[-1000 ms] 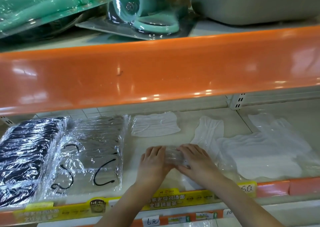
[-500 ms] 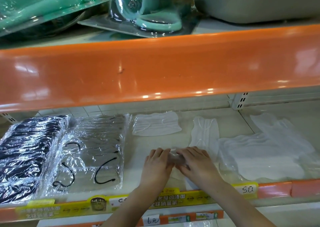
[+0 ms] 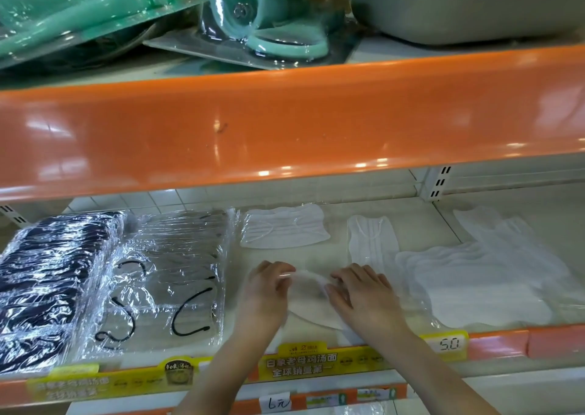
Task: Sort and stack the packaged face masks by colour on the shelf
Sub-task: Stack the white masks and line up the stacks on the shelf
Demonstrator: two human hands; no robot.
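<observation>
A packaged white mask (image 3: 308, 299) lies at the front middle of the lower shelf (image 3: 316, 256). My left hand (image 3: 269, 291) pinches its left edge with curled fingers. My right hand (image 3: 361, 291) rests flat on its right edge, fingers spread. Behind sit two single white masks, one lying crosswise (image 3: 283, 228) and one lengthwise (image 3: 372, 243). A loose heap of white masks (image 3: 481, 281) fills the right. On the left stand a stack of black masks (image 3: 47, 275) and a stack of clear packs with black ear loops (image 3: 167, 275).
The orange front of the upper shelf (image 3: 285, 123) overhangs low above the working space. Teal packaged goods (image 3: 262, 19) and a grey tub (image 3: 459, 6) sit on it. Yellow price labels (image 3: 316, 361) line the lower shelf's front edge.
My two hands have drawn apart, uncovering the white mask pack that was bunched between them; it now lies spread out. The camera has dipped slightly.
</observation>
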